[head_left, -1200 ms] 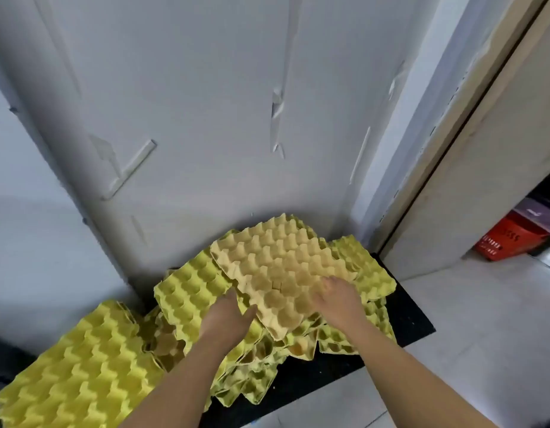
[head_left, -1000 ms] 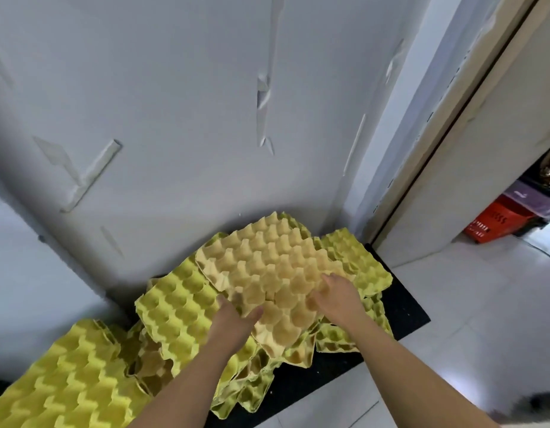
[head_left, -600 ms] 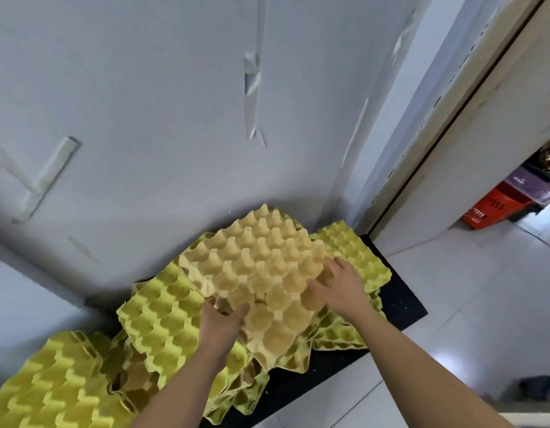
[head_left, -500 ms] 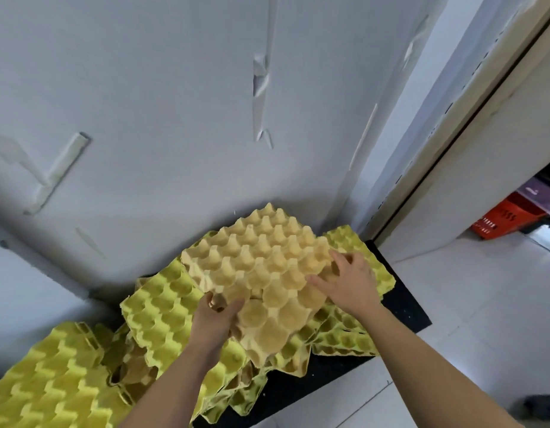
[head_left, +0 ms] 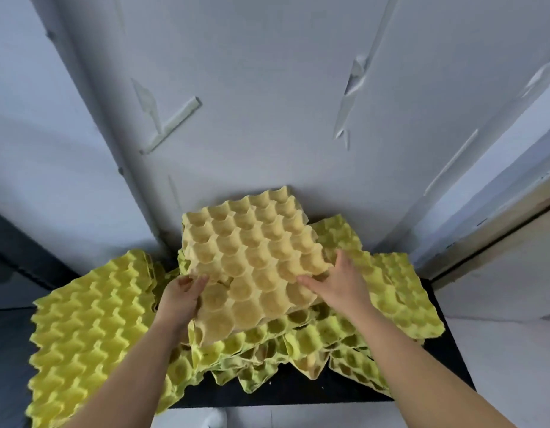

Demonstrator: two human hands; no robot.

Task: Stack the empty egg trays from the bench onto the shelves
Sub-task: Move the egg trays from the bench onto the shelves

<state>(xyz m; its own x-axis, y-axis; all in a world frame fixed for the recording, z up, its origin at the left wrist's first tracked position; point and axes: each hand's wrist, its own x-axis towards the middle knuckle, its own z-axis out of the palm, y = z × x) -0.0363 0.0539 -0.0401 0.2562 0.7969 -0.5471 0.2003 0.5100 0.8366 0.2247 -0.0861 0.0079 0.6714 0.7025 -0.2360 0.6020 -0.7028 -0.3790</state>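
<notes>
A tan egg tray (head_left: 252, 257) is raised a little over a loose heap of yellow-green egg trays (head_left: 298, 344), cups facing up. My left hand (head_left: 179, 296) grips its near left edge, thumb on top. My right hand (head_left: 337, 284) grips its right edge, fingers over the rim. More yellow trays lie to the left (head_left: 91, 329) and to the right (head_left: 400, 291), all resting on a black bench top (head_left: 446, 350). No shelves are in view.
A grey-white wall (head_left: 267, 103) with peeling tape strips rises right behind the heap. A door frame (head_left: 499, 217) runs diagonally at the right. Pale floor (head_left: 499, 366) lies beyond the bench's right edge.
The tan tray has been turned over from bumps-up to cups-up and squared toward me, with both hands regripping its edges. The camera view has swung left, so the red basket is gone.
</notes>
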